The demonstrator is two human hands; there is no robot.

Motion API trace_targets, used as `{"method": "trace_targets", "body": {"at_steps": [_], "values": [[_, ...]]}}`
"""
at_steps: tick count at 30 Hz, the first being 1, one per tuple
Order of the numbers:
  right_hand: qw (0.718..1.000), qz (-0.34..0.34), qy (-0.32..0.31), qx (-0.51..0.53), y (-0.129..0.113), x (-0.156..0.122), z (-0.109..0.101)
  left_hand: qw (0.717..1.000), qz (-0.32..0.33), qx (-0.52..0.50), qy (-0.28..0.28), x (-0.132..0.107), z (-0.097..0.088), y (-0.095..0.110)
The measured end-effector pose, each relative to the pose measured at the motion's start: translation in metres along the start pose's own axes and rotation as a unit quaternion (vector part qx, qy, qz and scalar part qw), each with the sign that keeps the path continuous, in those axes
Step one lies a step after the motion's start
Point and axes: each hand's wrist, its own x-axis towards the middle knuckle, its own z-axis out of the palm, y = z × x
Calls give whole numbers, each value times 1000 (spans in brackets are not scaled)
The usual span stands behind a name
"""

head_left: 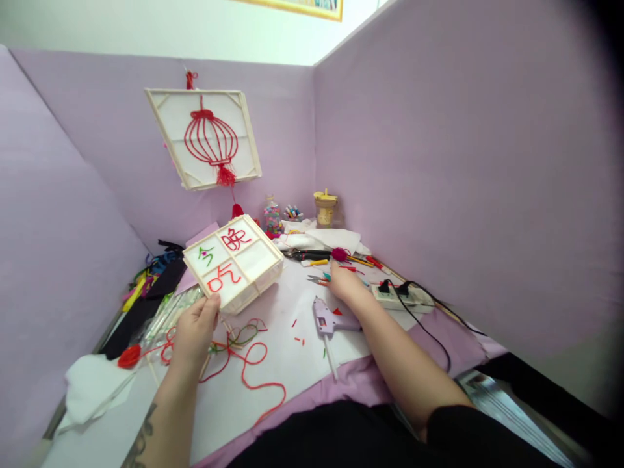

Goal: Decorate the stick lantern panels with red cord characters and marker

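My left hand [197,325] grips the lower corner of a small wooden-framed lantern box [258,260], thumb on its front. The tilted box has white panels with Chinese characters in red and green yarn; its lower right panel is plain. On the table's far right side, my right hand [345,285] reaches down over a pair of scissors [316,279], whose blades point left. The back of the hand and the forearm hide most of its fingers, so I cannot tell whether they hold anything. A lilac glue gun [331,318] lies just below this hand, a glue stick in its rear.
A framed panel with a red yarn lantern [212,140] hangs at the back. Loose red yarn [263,387] curls across the front. Pliers [307,254], a magenta yarn ball [340,254] and a power strip [402,297] with black cords lie right. Tall lilac partitions [439,162] enclose the table.
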Motion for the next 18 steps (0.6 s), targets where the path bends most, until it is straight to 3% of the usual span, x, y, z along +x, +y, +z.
{"method": "trace_targets", "body": {"at_steps": [4,6,7,9,10,12,15,18], "values": [[996,-46,47,58,-4,-9,-13,1000,16,23,-2,-2,0,2],[972,-105,81,194,-10,-17,-22,998,29,47,-13,-2,-1,3],[937,-141,96,305,-15,-22,-27,997,37,60,-18,-3,-1,3],[812,-209,108,535,-25,-32,-36,995,54,84,-26,-3,-2,6],[745,-232,107,616,-31,-36,-40,993,60,94,-28,-4,-2,7],[669,-263,105,687,-43,-45,-45,992,68,101,-34,-5,-3,10],[641,-299,105,699,-61,-50,-46,993,64,87,-49,-7,-6,16],[667,-333,84,661,-77,-49,-38,994,57,78,-52,-7,-8,18]]}}
